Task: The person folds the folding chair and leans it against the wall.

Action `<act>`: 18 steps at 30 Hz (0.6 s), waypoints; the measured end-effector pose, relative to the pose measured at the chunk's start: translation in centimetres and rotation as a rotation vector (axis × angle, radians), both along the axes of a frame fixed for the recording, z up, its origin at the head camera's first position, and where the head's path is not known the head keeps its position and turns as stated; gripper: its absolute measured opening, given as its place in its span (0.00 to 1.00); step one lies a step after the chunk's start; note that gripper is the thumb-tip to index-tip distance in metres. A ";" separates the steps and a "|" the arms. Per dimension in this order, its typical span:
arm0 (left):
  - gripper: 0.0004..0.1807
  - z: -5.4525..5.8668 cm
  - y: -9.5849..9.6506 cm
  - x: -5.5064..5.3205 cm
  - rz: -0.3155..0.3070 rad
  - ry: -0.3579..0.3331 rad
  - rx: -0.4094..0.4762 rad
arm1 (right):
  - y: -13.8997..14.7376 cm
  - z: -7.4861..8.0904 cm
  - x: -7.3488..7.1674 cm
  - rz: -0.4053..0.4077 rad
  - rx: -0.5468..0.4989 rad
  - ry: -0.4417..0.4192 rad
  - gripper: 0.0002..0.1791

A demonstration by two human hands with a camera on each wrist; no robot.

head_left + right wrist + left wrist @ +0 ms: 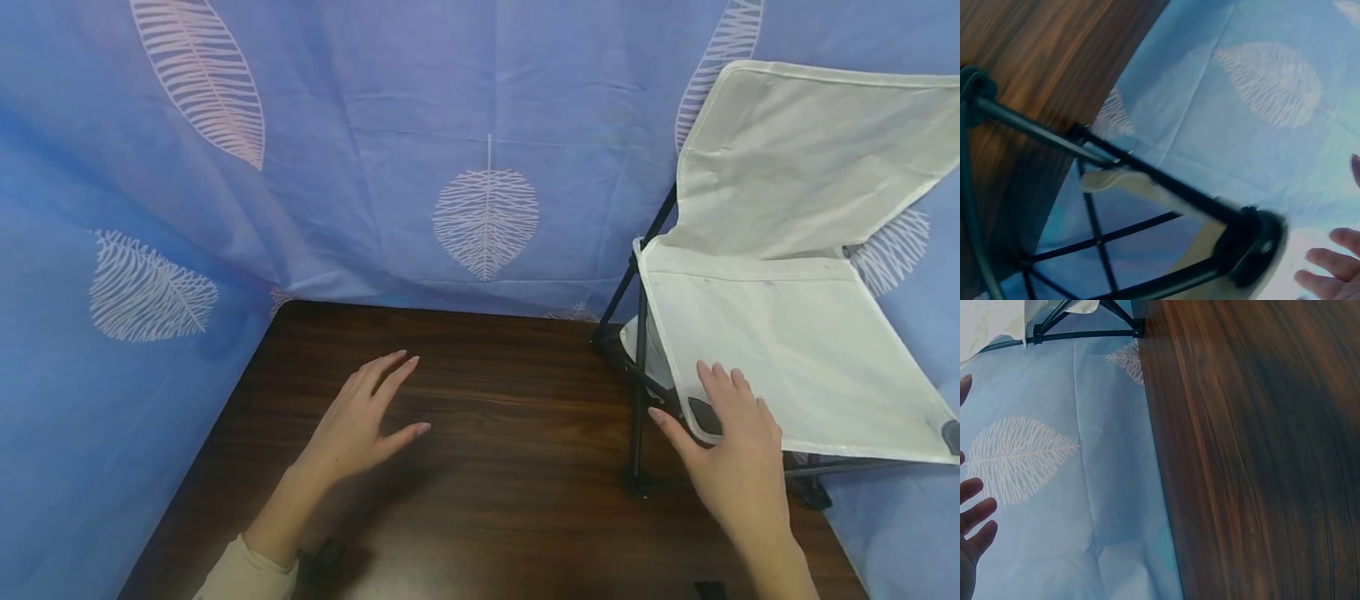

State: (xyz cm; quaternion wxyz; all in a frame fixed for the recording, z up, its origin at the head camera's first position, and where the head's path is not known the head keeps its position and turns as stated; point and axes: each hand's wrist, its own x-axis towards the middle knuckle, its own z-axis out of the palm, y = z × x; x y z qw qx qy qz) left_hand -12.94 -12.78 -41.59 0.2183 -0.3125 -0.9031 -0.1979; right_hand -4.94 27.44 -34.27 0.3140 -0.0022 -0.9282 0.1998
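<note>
A creased white-cloth, dark-tubed chair (765, 325) stands on the wood-grained counter (510, 483); the right hand (738, 454) is near its seat, the left hand (348, 433) well away, both grips spread apart.

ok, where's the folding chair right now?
In the head view, the white folding chair stands at right on the dark wood tabletop, in front of the blue leaf-print cloth; the right hand is by its near left corner.
</note>
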 end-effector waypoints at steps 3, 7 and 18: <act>0.47 0.0 0.1 -0.1 -0.023 0.001 0.017 | 0.9 -0.1 0.0 -0.015 -0.037 0.097 0.38; 0.47 0.1 0.3 -0.2 -0.054 -0.005 0.054 | 2.1 -0.5 -0.1 -0.025 -0.038 0.178 0.37; 0.49 1.5 2.0 -0.8 -0.098 -0.035 0.090 | 6.3 -0.8 0.0 -0.100 -0.053 0.253 0.56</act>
